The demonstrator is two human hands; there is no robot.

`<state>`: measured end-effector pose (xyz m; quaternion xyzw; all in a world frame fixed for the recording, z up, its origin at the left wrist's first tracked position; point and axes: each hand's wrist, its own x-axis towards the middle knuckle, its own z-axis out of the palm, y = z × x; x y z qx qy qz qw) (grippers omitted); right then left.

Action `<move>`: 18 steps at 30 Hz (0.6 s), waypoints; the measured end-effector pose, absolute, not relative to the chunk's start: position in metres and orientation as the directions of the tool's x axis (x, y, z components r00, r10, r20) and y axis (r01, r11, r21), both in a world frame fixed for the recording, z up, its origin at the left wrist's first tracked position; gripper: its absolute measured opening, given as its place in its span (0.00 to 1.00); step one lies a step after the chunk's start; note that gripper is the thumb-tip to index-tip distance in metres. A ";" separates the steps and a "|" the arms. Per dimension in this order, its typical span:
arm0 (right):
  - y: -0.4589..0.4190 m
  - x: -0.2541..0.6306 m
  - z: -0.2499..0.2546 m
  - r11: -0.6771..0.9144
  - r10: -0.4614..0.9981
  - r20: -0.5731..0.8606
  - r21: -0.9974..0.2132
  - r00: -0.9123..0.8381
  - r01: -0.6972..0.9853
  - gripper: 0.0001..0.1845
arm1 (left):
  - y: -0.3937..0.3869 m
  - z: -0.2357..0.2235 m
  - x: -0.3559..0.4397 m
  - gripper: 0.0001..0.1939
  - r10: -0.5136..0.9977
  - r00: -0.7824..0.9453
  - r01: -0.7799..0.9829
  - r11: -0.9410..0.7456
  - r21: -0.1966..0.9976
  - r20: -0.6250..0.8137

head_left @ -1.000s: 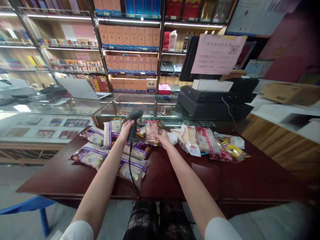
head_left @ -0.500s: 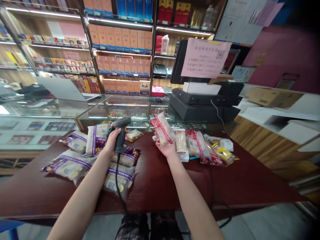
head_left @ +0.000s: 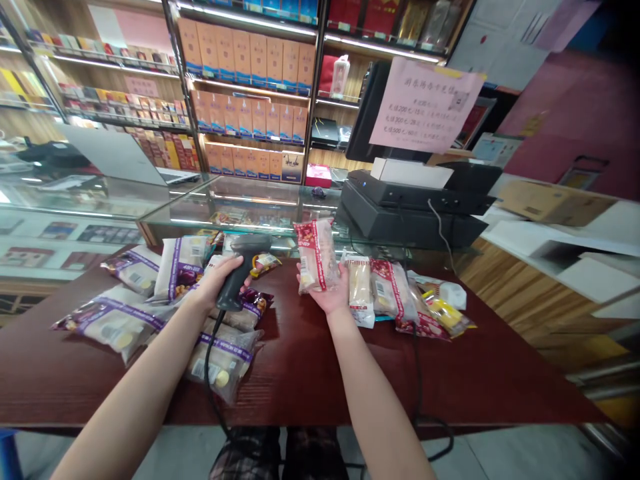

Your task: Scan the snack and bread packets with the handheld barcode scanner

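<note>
Above the table [head_left: 295, 380], hands [head_left: 331, 297] [head_left: 214, 285] hold one packet [head_left: 317, 257], apparently one scanner [head_left: 236, 283].

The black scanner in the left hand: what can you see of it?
The scanner is black and looks like plastic, with a wide head atop a handle. The left hand grips it roughly upright, head toward the right, near purple-banded packets. A black cord runs from its base past the edge of the table.

Ahead of me, light strips [head_left: 250, 19] run along wooden shelves [head_left: 325, 157] beyond a glass display case [head_left: 240, 190]; a pink wall [head_left: 555, 120] stands to my right, grey floor tiles [head_left: 505, 450] beneath my dark-red table [head_left: 295, 373].
</note>
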<state>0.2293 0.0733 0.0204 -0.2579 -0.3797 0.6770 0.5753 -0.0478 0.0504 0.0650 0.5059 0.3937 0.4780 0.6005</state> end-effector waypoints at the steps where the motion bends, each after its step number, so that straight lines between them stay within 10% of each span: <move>1: 0.073 0.229 0.022 -0.065 0.973 0.088 -0.784 -0.213 -0.617 0.35 | 0.049 0.066 -0.047 0.27 0.963 0.268 -0.166 0.036 0.985 0.010; 18: 0.078 0.232 0.016 -0.180 0.971 -0.061 -0.818 -0.230 -0.547 0.23 | 0.034 0.075 -0.043 0.29 0.880 0.474 -0.029 -0.032 0.999 0.042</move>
